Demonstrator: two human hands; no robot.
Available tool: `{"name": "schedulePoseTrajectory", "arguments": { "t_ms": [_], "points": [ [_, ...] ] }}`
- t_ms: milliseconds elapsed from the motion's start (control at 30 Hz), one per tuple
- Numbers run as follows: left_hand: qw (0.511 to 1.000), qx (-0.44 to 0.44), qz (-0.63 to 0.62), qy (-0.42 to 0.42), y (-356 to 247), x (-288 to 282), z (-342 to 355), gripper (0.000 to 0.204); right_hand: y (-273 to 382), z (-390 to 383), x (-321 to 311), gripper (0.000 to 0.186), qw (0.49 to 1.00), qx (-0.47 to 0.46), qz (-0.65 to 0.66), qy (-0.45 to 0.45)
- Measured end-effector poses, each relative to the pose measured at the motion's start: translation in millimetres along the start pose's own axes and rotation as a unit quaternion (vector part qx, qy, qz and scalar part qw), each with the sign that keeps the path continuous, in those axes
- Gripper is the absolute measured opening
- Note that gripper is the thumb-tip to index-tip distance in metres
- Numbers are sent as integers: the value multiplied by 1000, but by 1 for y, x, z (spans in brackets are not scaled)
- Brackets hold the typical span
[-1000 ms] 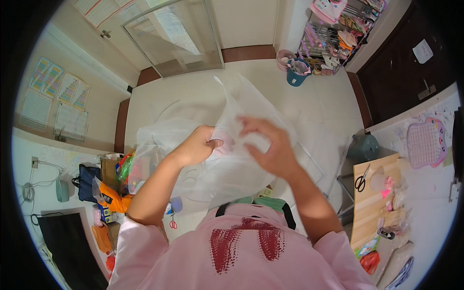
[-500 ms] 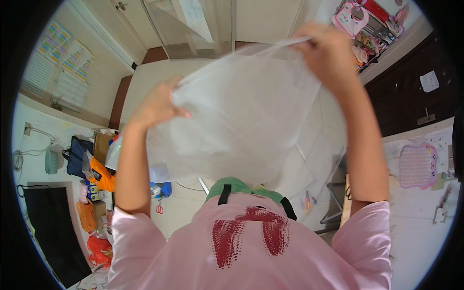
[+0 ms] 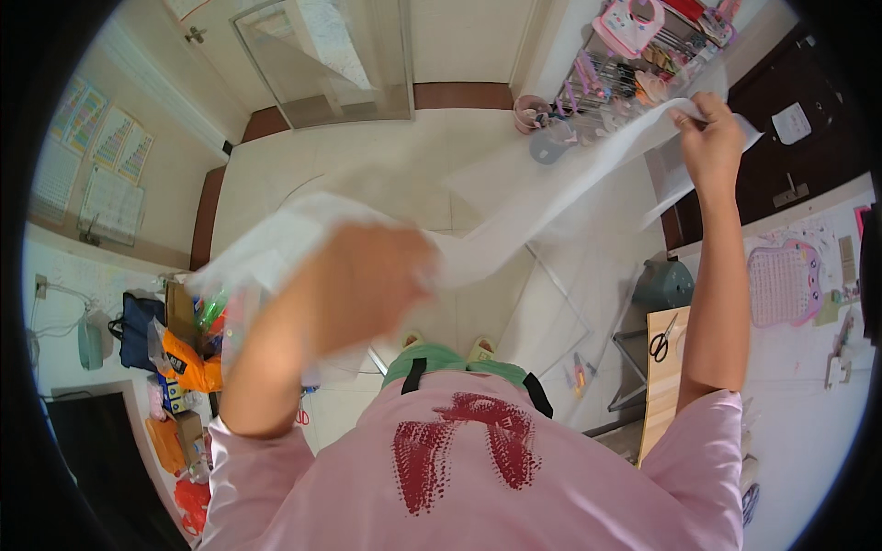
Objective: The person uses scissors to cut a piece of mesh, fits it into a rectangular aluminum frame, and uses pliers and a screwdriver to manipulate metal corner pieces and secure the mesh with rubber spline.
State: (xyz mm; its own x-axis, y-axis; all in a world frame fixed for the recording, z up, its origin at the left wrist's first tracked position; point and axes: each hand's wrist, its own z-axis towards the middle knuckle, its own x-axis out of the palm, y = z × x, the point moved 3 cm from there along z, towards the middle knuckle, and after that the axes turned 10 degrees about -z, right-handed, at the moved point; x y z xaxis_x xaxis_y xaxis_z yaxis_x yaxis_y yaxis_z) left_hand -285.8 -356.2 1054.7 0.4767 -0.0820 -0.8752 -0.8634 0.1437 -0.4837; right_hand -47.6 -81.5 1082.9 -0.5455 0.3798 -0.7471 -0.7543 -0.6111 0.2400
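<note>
A translucent white plastic sheet stretches diagonally across the view, loose and partly blurred. My right hand is raised at the upper right, its thumb and fingers pinched on the sheet's folded top edge, a corner sticking out past it toward the dark door. My left hand, lower and left of centre, is smeared by motion in front of the sheet's bunched left part, so I cannot make out whether its fingers grip it.
Doors line the far wall. A shoe rack stands upper right. At right are a green stool and a wooden board with black scissors. Bags and boxes crowd the left wall. Thin rods lie on the floor.
The sheet went from bunched between my hands to spread wide, and is now pulled diagonally. My right hand rose and moved right; my left hand rose, then swung down toward the middle.
</note>
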Motion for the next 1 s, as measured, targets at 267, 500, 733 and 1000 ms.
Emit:
{"name": "schedulePoseTrajectory", "arguments": {
  "t_ms": [267,500,733,1000],
  "points": [
    [966,-117,-52,226,48,77,-41,41,-30,-13,-17,9,973,28,221,-67],
    [819,-41,-560,117,115,63,-55,44,-57,-26,-36,8,991,58,117,-39],
    [626,-386,-669,107,216,276,-249,97,-76,-49,-15,6,996,82,-13,25],
    [309,-440,-776,-331,251,374,-180,101,-40,-29,-6,5,992,102,-47,57]
  ]
}}
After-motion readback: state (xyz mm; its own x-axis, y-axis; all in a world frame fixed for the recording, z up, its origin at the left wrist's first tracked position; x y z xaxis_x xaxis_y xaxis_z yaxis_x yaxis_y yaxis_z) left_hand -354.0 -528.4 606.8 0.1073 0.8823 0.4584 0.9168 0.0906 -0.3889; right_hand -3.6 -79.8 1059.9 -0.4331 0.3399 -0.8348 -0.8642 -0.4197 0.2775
